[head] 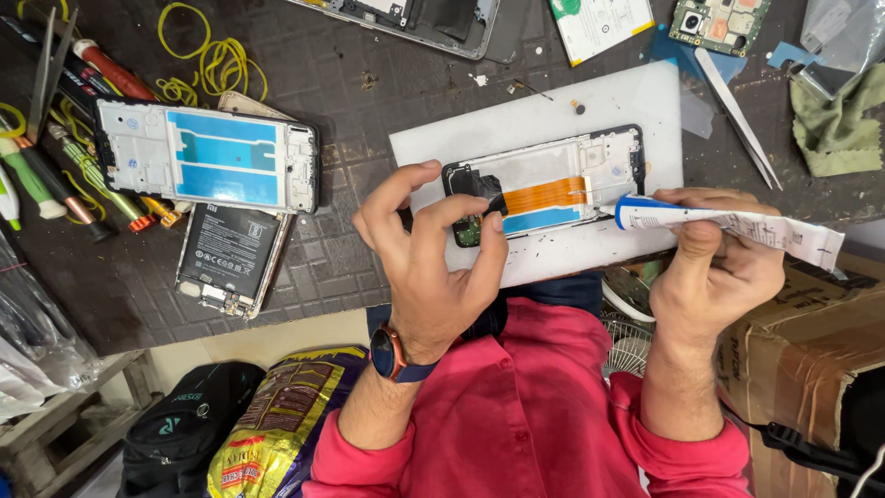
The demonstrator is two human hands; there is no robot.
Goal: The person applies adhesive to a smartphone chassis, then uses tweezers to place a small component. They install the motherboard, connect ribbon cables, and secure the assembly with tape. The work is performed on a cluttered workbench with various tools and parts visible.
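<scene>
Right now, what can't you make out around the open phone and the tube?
- Head view: left end of the phone frame, hidden by the left hand.
- Tube nozzle contact point: too small to tell.
- Right hand covers the tube's middle.
- Second phone: cut off by the top edge.

We observe an opened phone frame (544, 189) lying on a white board (553, 120) at centre frame, with an orange flex ribbon (546, 195) running across its interior. The left hand (429, 258) rests its fingertips on the frame's left end. The right hand (714, 263), at right of frame, grips a squeezed white adhesive tube (737, 223) with a blue neck, its nozzle touching the frame's right end. At left of frame lies a second phone frame (207, 155) over a black battery (226, 254), beside screwdrivers (55, 175) and yellow rubber bands (207, 60). Tweezers (737, 115) lie at upper right, near a green cloth (839, 124).
</scene>
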